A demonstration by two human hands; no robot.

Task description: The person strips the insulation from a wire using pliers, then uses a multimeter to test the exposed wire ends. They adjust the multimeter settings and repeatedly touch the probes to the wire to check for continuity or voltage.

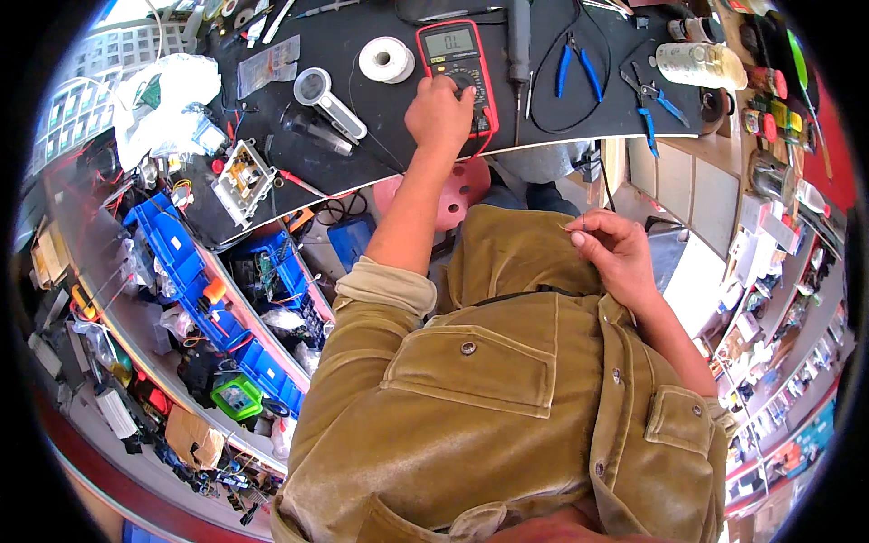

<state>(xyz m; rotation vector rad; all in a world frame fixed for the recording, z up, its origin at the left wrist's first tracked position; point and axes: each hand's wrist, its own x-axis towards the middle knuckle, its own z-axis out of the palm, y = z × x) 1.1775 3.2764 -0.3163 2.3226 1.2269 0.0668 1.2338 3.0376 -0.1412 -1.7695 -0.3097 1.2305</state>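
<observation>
A red-framed digital multimeter [450,42] lies on the black-topped bench, its display lit with characters. My left hand [441,113] reaches over it, fingers and thumb closed about the dial, which they partly cover. Near my body, over the jacket's front, my right hand [620,253] pinches a tiny part with a thin wire lead [584,220] between thumb and fingertips; its exact kind is too small to make out. A red test probe [301,184] rests at the bench's front edge, left of my left forearm, with its lead running toward the meter.
On the bench are a solder spool [386,60], a magnifier [330,104], blue-handled pliers [579,68], blue-handled cutters [654,100] and an open circuit board assembly [243,184]. Jars [699,66] stand at the right. Blue bins [176,249] fill the lower left; a pink stool [453,195] is under the bench.
</observation>
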